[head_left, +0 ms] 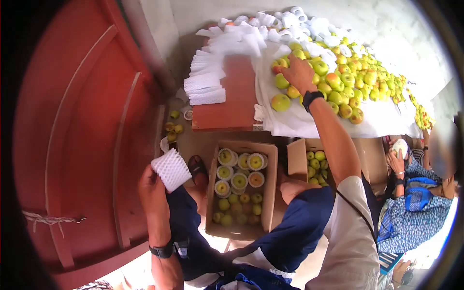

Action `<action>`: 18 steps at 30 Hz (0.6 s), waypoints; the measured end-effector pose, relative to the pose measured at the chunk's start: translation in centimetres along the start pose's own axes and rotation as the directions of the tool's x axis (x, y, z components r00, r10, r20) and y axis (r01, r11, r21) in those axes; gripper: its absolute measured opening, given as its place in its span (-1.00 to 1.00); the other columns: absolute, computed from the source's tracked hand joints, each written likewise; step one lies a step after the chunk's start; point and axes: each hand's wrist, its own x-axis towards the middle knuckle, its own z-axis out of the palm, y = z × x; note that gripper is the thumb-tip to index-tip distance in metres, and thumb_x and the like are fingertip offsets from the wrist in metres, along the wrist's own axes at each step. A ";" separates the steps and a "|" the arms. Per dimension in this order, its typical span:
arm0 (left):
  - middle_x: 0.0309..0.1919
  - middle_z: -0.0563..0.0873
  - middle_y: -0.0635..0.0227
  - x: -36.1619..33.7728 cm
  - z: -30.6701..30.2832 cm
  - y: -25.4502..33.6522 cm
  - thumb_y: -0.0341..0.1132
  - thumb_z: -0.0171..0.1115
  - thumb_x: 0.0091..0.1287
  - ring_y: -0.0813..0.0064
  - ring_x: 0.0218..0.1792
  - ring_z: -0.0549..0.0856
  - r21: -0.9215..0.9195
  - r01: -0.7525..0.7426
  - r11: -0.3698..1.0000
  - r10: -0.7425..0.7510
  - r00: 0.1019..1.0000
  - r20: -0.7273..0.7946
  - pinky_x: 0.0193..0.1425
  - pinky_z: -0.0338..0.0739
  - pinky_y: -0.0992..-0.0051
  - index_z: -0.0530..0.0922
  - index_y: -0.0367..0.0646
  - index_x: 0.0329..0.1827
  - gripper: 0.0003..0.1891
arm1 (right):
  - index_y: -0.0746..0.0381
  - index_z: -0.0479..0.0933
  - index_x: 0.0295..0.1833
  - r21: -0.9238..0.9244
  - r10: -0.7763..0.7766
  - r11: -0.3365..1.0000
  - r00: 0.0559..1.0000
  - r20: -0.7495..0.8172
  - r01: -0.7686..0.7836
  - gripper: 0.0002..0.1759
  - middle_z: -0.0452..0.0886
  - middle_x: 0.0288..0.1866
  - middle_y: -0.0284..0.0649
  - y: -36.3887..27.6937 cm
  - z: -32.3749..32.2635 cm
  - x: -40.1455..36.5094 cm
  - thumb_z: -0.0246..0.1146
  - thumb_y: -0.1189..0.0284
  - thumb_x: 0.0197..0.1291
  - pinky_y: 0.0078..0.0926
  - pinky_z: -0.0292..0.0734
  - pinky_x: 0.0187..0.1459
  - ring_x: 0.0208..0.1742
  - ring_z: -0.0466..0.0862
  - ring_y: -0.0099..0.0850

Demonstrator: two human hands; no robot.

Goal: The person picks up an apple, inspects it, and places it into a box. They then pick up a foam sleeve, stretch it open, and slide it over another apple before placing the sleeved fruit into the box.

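Observation:
My left hand (pixel 153 186) is closed on a white foam net sleeve (pixel 171 170), held up beside the red door. At the pile on the table, my right hand (pixel 298 74) has its fingers curled over a red-and-green apple (pixel 279 65); the fingertips are partly hidden. Below, between my legs, stands an open cardboard box (pixel 210 203). Its far part holds several apples in foam sleeves, such as a sleeved apple (pixel 239 181), and bare apples (pixel 237 206) show in the near part.
Flat foam sleeves (pixel 205 87) are stacked on the red-brown table (pixel 237 87). A white cloth (pixel 290 123) lies under the apple pile. Another box (pixel 297 159) holds green apples. A co-worker (pixel 415 203) at right holds a sleeved fruit. Loose apples (pixel 174 129) lie by the door (pixel 96 121).

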 end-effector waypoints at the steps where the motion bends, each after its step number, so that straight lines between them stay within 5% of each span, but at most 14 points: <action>1: -0.07 0.76 0.43 -0.2 0.2 0.2 -0.54 0.18 0.44 0.70 -0.27 0.65 0.017 -0.011 1.000 0.012 0.999 -0.031 -0.31 0.46 0.64 0.65 -0.22 0.22 -0.68 | 0.24 0.60 0.02 -0.110 -0.011 0.994 1.000 0.024 0.013 -0.47 0.74 -0.02 0.03 -0.2 1.5 1.3 0.37 0.05 0.10 -0.01 0.60 0.03 0.10 0.68 0.05; 7: -0.02 0.73 0.34 -0.6 -0.6 0.3 -0.62 0.10 0.43 0.59 0.04 0.67 -0.011 0.007 1.000 -0.007 0.998 -0.058 0.17 0.52 0.55 0.63 -0.32 0.11 -0.75 | 0.25 0.57 0.09 -0.199 0.045 0.980 0.984 0.171 -0.010 -0.40 0.74 0.01 0.04 0.1 6.2 5.2 0.36 0.04 0.03 -0.01 0.60 0.08 0.12 0.70 0.05; 10: 0.00 0.73 0.32 -0.7 -0.7 0.2 -0.64 0.08 0.42 0.58 0.04 0.68 -0.036 0.005 0.999 -0.007 0.999 -0.050 0.18 0.53 0.56 0.63 -0.33 0.11 -0.73 | 0.21 0.53 0.28 -0.208 0.091 0.977 0.961 0.261 -0.036 -0.34 0.73 0.08 -0.01 -1.0 3.8 4.5 0.33 0.12 0.09 -0.08 0.60 0.12 0.14 0.72 -0.04; 13: 0.01 0.74 0.30 -0.7 -0.6 0.3 -0.64 0.07 0.41 0.53 0.06 0.69 -0.011 0.013 1.000 -0.013 0.998 -0.065 0.20 0.53 0.53 0.62 -0.35 0.13 -0.71 | 0.25 0.45 0.40 0.366 -0.032 0.930 0.999 0.032 0.018 -0.18 0.74 0.08 -0.09 -1.2 1.4 3.1 0.51 0.21 0.01 -0.17 0.59 0.15 0.09 0.74 -0.14; 14: 0.01 0.74 0.30 -0.5 -0.7 0.2 -0.64 0.07 0.41 0.53 0.06 0.69 -0.017 0.000 1.000 -0.002 0.997 -0.078 0.20 0.53 0.53 0.62 -0.35 0.13 -0.71 | 0.25 0.45 0.40 0.371 -0.047 0.928 0.999 0.021 0.035 -0.18 0.74 0.08 -0.09 -1.9 0.3 2.3 0.51 0.21 0.01 -0.17 0.59 0.15 0.09 0.74 -0.14; 16: 0.02 0.74 0.29 -0.3 -1.1 -0.5 -0.65 0.07 0.39 0.52 0.07 0.69 -0.023 -0.060 0.998 0.059 0.998 -0.038 0.20 0.54 0.51 0.62 -0.36 0.14 -0.69 | 0.30 0.44 0.39 0.883 -0.227 0.468 0.968 0.105 0.015 -0.24 0.69 0.13 -0.17 -3.9 -2.0 -0.3 0.51 0.34 0.07 -0.27 0.56 0.19 0.16 0.67 -0.32; 18: -0.11 0.77 0.36 -0.2 -1.3 -1.2 -0.59 0.13 0.39 0.62 -0.08 0.69 0.108 -0.128 0.986 0.138 0.987 -0.085 0.04 0.59 0.53 0.64 -0.31 0.14 -0.71 | 0.31 0.43 0.40 0.949 -0.300 0.314 0.950 0.087 0.012 -0.26 0.65 0.18 -0.19 -7.2 -5.0 -3.7 0.49 0.40 0.09 -0.32 0.53 0.22 0.21 0.62 -0.38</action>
